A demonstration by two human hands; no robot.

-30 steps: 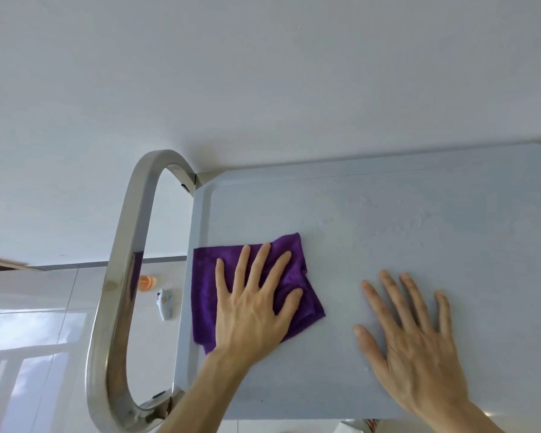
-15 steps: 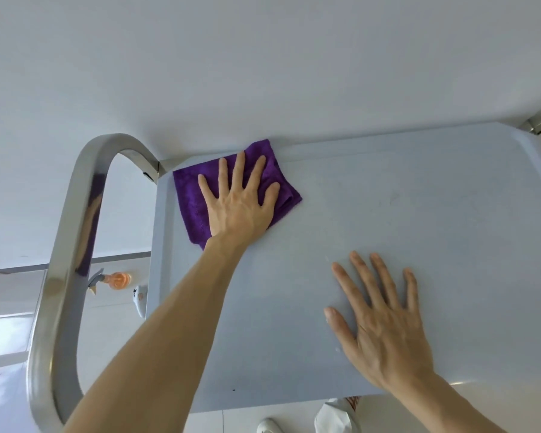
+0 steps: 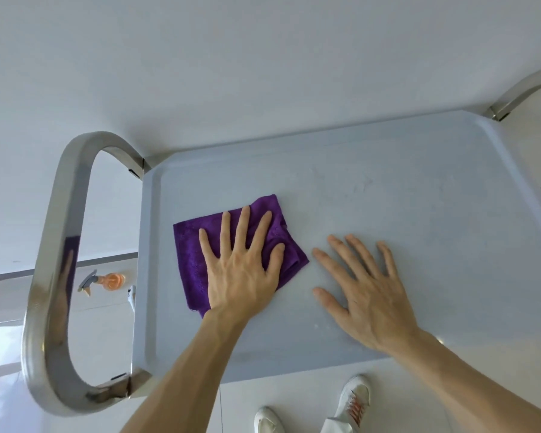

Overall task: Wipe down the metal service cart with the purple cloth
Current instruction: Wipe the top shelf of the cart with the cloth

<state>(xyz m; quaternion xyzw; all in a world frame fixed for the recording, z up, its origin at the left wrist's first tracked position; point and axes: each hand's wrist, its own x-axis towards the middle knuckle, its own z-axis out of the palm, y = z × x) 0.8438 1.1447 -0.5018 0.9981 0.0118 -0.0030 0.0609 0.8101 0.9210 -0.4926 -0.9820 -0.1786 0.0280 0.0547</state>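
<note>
The metal service cart's top shelf (image 3: 403,195) fills the middle of the head view, a flat grey tray with a raised rim. A folded purple cloth (image 3: 189,245) lies on its left half. My left hand (image 3: 242,264) presses flat on the cloth, fingers spread, covering its lower right part. My right hand (image 3: 366,292) rests flat on the bare shelf just right of the cloth, fingers apart, holding nothing. A curved steel handle (image 3: 55,276) loops off the cart's left end.
A white wall runs right behind the cart's far edge. An orange spray bottle (image 3: 107,281) lies on the pale tiled floor left of the cart, seen through the handle. A second handle (image 3: 519,92) shows at top right. My white shoes (image 3: 355,396) stand below the near edge.
My left hand has pulled the cloth back from the far left corner toward the shelf's middle left. My right hand stays flat on the shelf, and the cloth now lies close beside it.
</note>
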